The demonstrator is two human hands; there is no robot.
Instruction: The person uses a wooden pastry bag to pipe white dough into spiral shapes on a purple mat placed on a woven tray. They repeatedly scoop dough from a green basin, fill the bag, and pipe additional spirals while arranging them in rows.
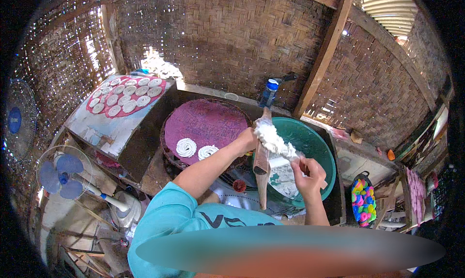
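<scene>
A lump of soft white dough (273,138) stretches between my two hands, above a green basin (329,157). My left hand (247,141) is closed at the side of a wooden tool (261,161), a thick bar with handle-like ends; its fingertips are partly hidden. Across the top of this tool lies the dough's upper end. My right hand (309,174) pinches the lower end of the dough, where a greyish, see-through edge shows. More white dough or paste sits in the basin. Left of my hands, two white coiled dough rounds (186,147) rest on a round purple mat (206,125).
At the left, a box-like stand (97,135) carries a pink mat of many dough coils (129,91). A standing fan (63,176) is nearer me. Behind the basin stands a blue bottle (269,92). Colourful small pieces fill a dark basket (363,200) at the right.
</scene>
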